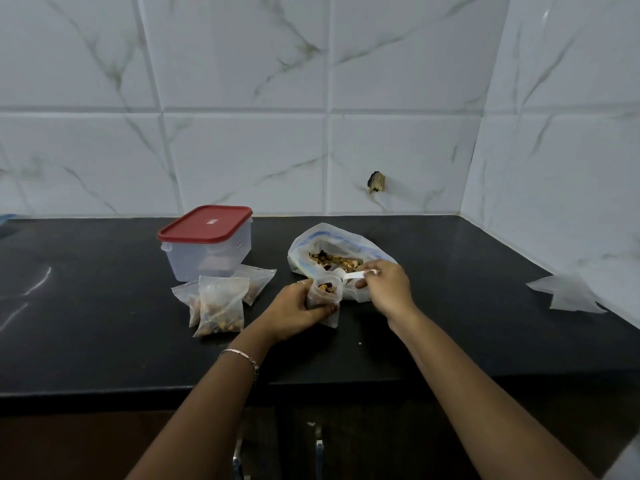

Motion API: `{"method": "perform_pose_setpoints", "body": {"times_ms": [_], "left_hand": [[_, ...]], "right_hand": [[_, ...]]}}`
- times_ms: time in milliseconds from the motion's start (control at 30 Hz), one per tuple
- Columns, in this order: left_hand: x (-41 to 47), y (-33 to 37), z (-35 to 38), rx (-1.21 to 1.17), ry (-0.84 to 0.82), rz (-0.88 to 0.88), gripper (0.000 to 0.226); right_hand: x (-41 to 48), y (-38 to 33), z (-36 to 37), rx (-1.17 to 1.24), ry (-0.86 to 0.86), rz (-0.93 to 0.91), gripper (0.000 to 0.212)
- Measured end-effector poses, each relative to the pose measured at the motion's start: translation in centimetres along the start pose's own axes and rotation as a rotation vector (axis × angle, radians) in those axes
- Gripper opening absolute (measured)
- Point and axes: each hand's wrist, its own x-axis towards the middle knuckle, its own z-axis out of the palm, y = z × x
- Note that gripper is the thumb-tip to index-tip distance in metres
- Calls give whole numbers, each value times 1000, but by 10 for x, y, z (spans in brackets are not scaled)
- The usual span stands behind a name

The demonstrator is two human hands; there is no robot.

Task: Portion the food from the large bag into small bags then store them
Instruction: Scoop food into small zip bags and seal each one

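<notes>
Glossy black counter (450,306); clear plastic bags (221,303); translucent tub (207,261), red lid (205,224).

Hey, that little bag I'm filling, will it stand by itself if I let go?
Probably not: the small bag is thin, floppy plastic, held upright only by the left hand. Its open mouth would likely spill the mix. The filled bags beside it lie slumped, suggesting the same.
</notes>
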Motion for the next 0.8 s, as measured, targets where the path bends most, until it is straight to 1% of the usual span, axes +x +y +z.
{"method": "perform_pose_setpoints", "body": {"times_ms": [33, 67, 100, 200, 267, 367, 533, 667, 800], "left_hand": [[1, -1, 0, 1, 3, 2, 32], [1, -2, 0, -8, 4, 1, 33], [2, -2, -1, -23, 9, -5, 33], [4, -5, -2, -45, 45, -13, 33], [5, -5, -2, -49, 76, -14, 32], [3, -3, -1, -117, 99, -25, 25], [1, -2, -1, -194, 121, -33, 33], [1, -3, 0, -196, 118, -41, 37], [1, -3, 1, -225, 116, -49, 41]], "right_hand": [[2, 1, -1, 153, -6, 155, 23], [3, 1, -3, 270, -20, 270, 23], [4, -1, -6, 337, -33, 339, 22], [6, -4, -11, 425, -45, 411, 21], [7, -4, -12, 452, -38, 431, 22], [5, -4, -15, 491, -19, 449, 24], [0, -13, -22, 558, 4, 419, 22], [-7, -29, -35, 637, -40, 343, 23], [-23, -46, -44, 641, -119, 284, 22]]}}
